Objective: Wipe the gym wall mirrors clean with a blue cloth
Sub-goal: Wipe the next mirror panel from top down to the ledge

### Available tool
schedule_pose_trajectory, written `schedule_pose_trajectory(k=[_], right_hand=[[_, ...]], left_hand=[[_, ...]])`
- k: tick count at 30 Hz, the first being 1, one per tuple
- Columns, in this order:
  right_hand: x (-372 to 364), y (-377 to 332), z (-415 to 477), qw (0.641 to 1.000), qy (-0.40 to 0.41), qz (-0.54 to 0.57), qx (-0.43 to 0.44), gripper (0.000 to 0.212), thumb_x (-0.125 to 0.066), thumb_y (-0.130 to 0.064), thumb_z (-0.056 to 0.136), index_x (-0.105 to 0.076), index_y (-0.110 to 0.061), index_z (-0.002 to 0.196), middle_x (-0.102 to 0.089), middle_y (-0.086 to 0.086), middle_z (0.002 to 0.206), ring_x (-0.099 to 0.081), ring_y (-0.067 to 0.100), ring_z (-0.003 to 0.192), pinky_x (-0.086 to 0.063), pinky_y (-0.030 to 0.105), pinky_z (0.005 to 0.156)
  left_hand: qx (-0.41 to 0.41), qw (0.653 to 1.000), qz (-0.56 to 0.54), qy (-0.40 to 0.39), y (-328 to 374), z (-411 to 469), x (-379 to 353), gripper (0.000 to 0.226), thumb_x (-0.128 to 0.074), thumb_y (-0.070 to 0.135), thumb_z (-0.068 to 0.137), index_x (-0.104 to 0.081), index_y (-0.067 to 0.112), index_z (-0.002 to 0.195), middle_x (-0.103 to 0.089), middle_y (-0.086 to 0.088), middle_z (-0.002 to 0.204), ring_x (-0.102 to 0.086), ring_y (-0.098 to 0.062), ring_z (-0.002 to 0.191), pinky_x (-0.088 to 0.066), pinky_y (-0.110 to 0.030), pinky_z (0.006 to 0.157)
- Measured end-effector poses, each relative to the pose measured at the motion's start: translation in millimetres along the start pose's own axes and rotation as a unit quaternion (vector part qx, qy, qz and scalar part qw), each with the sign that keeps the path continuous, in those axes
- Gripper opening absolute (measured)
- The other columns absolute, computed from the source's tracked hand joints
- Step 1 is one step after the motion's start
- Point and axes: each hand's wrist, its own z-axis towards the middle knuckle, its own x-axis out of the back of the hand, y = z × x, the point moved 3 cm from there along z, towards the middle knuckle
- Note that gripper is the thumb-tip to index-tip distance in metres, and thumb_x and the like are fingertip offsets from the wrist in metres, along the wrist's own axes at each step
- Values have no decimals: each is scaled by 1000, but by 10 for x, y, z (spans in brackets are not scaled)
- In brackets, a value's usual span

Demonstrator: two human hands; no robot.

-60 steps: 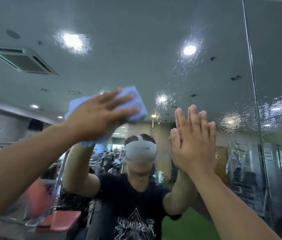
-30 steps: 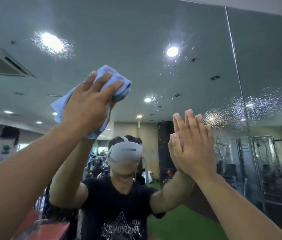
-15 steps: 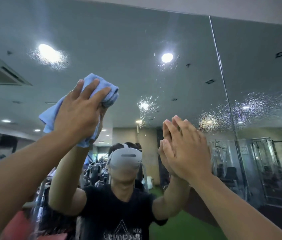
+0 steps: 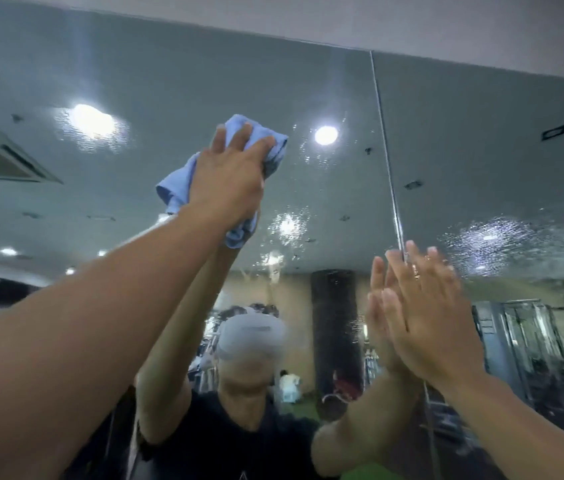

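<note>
Up went my left hand, pressed flat on the blue cloth against the mirror; right hand flat, maybe touching.

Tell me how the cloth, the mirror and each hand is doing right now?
Mirror, speckled with spots in places.
Cloth, bunched up, pressed to the mirror.
Left hand, fingers straight, pressing the cloth.
Right hand, flat, fingers straight, on the mirror.
</note>
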Motion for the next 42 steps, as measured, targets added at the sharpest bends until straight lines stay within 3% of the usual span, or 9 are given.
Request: schedule_pose_trajectory(k=[3,8,13,17,23,27,32,38,42], right_hand=[[-100,266,-137,1000,-18,4,15,62,-13,-51,107,-21,-27,163,-18,2,171,-8,23,159,-9,49,128],[-200,364,-159,999,-15,30,8,66,-19,-50,103,-12,-26,165,-10,-4,172,-2,17,159,-8,47,128],[-207,370,-179,999,-17,31,8,68,-13,-51,104,-9,-20,165,-5,-4,173,4,14,159,-2,42,127],[-214,377,-180,999,-21,42,10,66,-13,-48,104,-7,-22,164,-3,-5,173,7,12,158,0,41,127],[-205,387,-189,998,-5,60,9,63,-21,-37,102,-11,-24,164,-10,-6,172,0,14,159,-3,42,126],[-214,386,-190,998,-7,56,11,64,-21,-36,102,-10,-25,164,-6,-7,172,3,12,158,-1,40,127],[-229,369,-191,999,5,50,12,64,-23,-34,102,-8,-23,164,-5,-6,172,5,13,159,-2,39,126],[-198,364,-187,998,5,57,13,65,-23,-35,101,-18,-20,164,-10,-5,171,-3,17,159,-3,42,126],[-167,347,-187,997,8,71,13,66,-22,-34,99,-20,-20,164,-12,-5,171,-4,16,159,-1,39,127]], left_hand=[[-12,1000,6,18,321,219,-139,50,-53,14,90,-45,30,136,-36,-4,148,-31,-35,134,-34,-44,82],[-40,999,10,12,750,407,-276,56,-53,15,90,-42,36,141,-31,0,156,-26,-34,140,-37,-46,98],[-96,995,-7,-7,854,456,-297,51,-53,18,93,-45,38,138,-33,3,156,-30,-31,138,-38,-48,102],[-209,977,-38,-20,996,250,-251,42,-47,24,100,-51,38,140,-40,5,155,-34,-26,140,-39,-45,105],[-396,917,-43,-28,1074,-611,-426,40,-39,30,92,-52,37,129,-54,3,147,-48,-34,137,-50,-52,100],[-295,954,-52,-12,990,-324,-384,49,-32,34,93,-52,35,137,-48,0,153,-43,-33,141,-43,-53,108],[-140,989,-47,0,1161,283,-383,43,-49,24,97,-51,33,139,-42,1,150,-37,-29,135,-38,-46,103],[-197,978,-63,-33,1497,561,-361,48,-44,15,96,-51,36,139,-43,11,150,-33,-23,139,-34,-43,109],[-267,962,-50,-39,1496,345,-364,49,-39,20,92,-57,27,136,-48,5,150,-38,-27,140,-36,-46,108]])
